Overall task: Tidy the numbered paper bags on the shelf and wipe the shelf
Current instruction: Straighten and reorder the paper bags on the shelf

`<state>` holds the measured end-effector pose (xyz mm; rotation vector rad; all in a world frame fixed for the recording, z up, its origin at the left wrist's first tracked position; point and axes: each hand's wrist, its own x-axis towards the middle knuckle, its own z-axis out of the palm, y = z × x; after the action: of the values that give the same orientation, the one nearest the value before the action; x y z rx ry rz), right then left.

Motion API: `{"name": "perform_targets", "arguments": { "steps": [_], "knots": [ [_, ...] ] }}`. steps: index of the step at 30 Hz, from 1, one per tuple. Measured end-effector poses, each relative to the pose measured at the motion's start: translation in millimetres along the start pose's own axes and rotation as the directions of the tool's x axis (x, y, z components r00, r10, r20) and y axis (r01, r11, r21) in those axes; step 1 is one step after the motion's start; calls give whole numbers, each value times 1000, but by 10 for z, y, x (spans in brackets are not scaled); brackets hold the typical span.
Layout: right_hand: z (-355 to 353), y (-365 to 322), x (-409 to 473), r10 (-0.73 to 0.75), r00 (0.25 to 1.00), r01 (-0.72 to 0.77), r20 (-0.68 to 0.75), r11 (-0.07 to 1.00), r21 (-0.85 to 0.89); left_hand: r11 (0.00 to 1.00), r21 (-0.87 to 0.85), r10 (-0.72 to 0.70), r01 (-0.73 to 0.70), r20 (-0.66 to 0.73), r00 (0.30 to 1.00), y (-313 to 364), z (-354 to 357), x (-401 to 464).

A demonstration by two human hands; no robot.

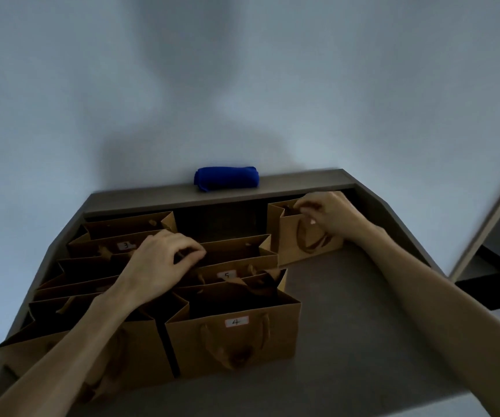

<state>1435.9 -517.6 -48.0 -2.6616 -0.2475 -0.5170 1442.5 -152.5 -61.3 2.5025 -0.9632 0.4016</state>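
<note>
Several brown paper bags stand packed together on the left half of the grey shelf. The nearest bag is labelled 4, the one behind it 5, and one at the back left 3. My left hand reaches over them and pinches the top edge of the bag labelled 5. A separate small bag stands at the back right; my right hand grips its top edge. A rolled blue cloth lies on the raised back ledge.
A pale wall rises behind the shelf. The raised ledge runs along the shelf's back. The bare shelf surface spreads to the right of the bags. A slanted pale frame edge stands at the far right.
</note>
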Motion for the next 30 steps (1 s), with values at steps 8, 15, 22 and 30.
{"name": "perform_targets", "arguments": {
  "steps": [8,15,22,30],
  "knots": [
    [-105,570,214,243,939,-181,241,950,-254,994,-102,-39,48,81,996,176,250,267],
    [-250,677,350,222,955,-189,199,967,-172,983,-152,-80,105,162,984,128,352,314],
    [-374,585,508,165,966,-147,198,984,-102,984,-155,-70,92,146,987,101,383,317],
    [112,-247,501,-59,963,68,263,997,-23,985,-162,-71,65,-31,997,89,281,279]
  ]
}}
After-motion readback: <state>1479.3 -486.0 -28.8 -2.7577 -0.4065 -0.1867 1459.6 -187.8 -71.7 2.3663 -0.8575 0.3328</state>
